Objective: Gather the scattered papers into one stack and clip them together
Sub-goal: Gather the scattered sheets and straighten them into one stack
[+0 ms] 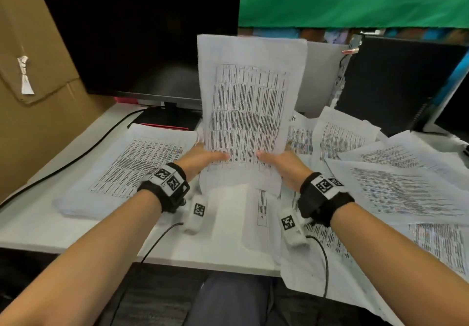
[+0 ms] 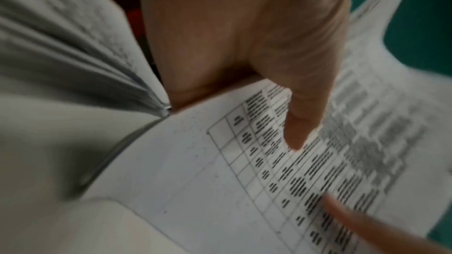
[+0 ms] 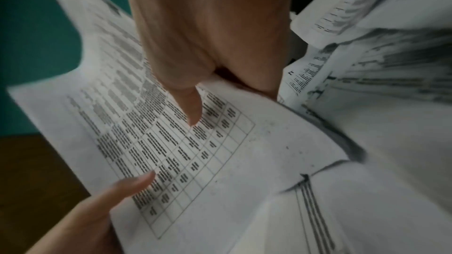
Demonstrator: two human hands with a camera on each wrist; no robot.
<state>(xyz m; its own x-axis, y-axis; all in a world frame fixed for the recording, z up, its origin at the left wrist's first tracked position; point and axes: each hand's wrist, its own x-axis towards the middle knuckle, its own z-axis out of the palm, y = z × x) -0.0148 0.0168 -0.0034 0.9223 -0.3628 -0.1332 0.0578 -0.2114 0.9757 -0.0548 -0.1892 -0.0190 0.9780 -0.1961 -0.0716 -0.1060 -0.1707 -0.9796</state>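
Observation:
A printed sheet (image 1: 247, 102) with a dense table stands nearly upright above the desk's middle. My left hand (image 1: 203, 158) pinches its lower left edge, thumb on the front (image 2: 300, 122). My right hand (image 1: 278, 160) pinches its lower right edge, thumb on the print (image 3: 190, 107). A flat pile of papers (image 1: 132, 165) lies to the left. Several loose sheets (image 1: 396, 183) overlap each other on the right, and more lie under my wrists (image 1: 253, 214). No clip shows in any view.
A dark monitor (image 1: 137, 43) stands behind on the white desk (image 1: 38, 231). A black computer case (image 1: 396, 84) sits at the back right. A cardboard box (image 1: 33, 76) closes the left side. A black cable (image 1: 76, 158) runs across the desk's left part.

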